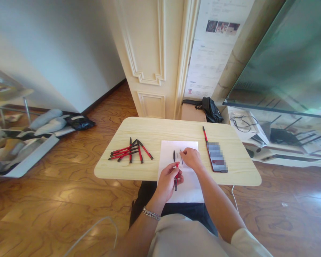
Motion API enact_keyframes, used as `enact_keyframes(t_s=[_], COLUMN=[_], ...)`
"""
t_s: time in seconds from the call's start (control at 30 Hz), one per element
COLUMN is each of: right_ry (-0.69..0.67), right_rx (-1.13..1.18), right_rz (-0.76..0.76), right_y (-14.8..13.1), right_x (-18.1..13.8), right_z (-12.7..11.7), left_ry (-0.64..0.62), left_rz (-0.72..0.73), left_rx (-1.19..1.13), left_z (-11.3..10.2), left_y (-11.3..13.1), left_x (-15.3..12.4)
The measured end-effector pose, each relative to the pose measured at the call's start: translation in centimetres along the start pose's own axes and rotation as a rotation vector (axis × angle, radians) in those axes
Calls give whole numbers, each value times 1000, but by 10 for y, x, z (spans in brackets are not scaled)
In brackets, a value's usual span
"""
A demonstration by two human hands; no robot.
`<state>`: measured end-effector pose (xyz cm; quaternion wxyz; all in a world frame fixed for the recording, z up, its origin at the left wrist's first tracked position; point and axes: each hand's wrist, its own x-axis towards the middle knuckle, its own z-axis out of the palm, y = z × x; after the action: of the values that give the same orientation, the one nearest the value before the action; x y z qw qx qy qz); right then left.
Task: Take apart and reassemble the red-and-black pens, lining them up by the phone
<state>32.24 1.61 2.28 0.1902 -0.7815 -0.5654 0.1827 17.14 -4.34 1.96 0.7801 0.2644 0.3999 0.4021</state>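
My left hand (166, 181) is closed around a red and black pen barrel (176, 185), which points down over the lower part of a white sheet of paper (187, 189). Fingertips of my right hand (192, 157) pinch the top of a thin dark pen refill (182, 160) just above the sheet. Beside it on the paper lies a small pale piece that looks like a spring (177, 155). A black pen tip section (173, 155) lies left of that, apart from both hands.
Several red and black pens (130, 151) lie crossed in a pile on the left of the pale wooden table (160, 128). A phone (216, 157) lies at the right, with another red and black pen (204, 134) above it. A black bag (211, 110) rests beyond the table.
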Motion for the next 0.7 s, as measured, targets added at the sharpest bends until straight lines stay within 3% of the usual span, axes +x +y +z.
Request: enact_keyframes(t_s=[0.1, 0.27, 0.4, 0.53, 0.7], right_ry=[25, -185, -286, -366, -362], right_rx=[243, 751, 1020, 1150, 1097], right_rz=[-12, -21, 55, 70, 74], right_y=[2, 4, 4, 5, 7], right_x=[-10, -36, -48, -50, -48], right_z=[-4, 2, 5, 0, -3], left_ry=[20, 78, 104, 86, 44], left_rz=[-4, 31, 43, 67, 104], left_rx=[-17, -1, 48, 78, 107], left_z=[3, 12, 20, 22, 20], left_y=[3, 3, 2, 1, -1], left_x=[1, 6, 7, 6, 5])
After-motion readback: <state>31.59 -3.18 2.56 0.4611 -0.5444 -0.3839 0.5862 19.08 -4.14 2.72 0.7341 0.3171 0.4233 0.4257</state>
